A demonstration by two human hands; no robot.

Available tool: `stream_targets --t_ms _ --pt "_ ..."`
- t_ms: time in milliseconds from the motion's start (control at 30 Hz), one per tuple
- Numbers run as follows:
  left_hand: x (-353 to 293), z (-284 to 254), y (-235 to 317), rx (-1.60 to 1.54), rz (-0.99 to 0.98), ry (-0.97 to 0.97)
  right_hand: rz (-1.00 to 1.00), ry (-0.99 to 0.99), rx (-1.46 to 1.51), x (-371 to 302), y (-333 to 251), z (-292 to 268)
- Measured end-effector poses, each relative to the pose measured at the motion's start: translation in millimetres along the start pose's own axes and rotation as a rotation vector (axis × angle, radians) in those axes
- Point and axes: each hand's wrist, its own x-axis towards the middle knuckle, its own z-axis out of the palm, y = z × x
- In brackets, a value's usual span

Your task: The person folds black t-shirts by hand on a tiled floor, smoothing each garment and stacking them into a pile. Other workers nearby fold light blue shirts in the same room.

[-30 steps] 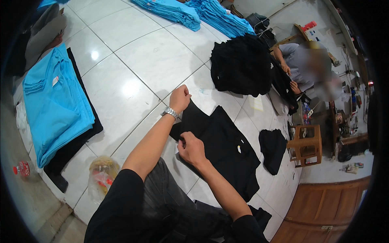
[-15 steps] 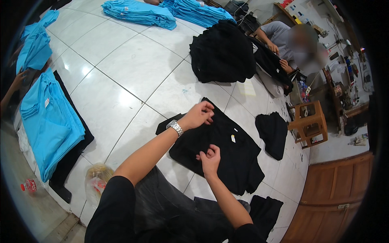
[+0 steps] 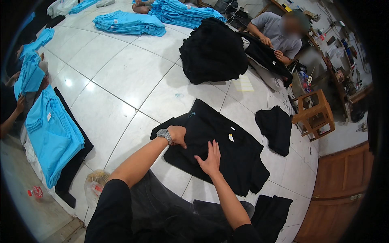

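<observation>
A black garment (image 3: 219,129), which looks like a shirt, lies spread on the floor tiles before me, with a small white and yellow label (image 3: 231,137) on it. My left hand (image 3: 177,135), with a silver watch at the wrist, rests curled against the garment's left part. Its fingers are closed and their tips are hidden, so I cannot make out what they hold. Flat on the cloth beside it, my right hand (image 3: 210,158) has its fingers stretched out and thumb apart. A bit of blue thread (image 3: 192,114) lies near the garment's far corner.
Folded black cloth lies right (image 3: 275,129) and near right (image 3: 271,214). A big black clothing pile (image 3: 214,50) stands beyond, by a seated person (image 3: 279,34) handling black cloth. Blue garments (image 3: 54,133) lie left, where another person's hand (image 3: 20,103) shows. A brown stool (image 3: 314,111) stands right.
My left hand has come down and back toward me onto the black garment, its fingers curling. My right hand has uncurled and flattened on the cloth. The whole view has shifted slightly.
</observation>
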Motion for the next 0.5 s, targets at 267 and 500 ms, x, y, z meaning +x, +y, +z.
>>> stream_targets --t_ms 267,500 --pt "75 0 -22 -0.329 0.168 0.933 -0.084 -0.052 -0.143 -6 23 19" --pt "139 -30 -60 -0.825 0.243 0.41 -0.084 -0.028 -0.18 -10 21 22"
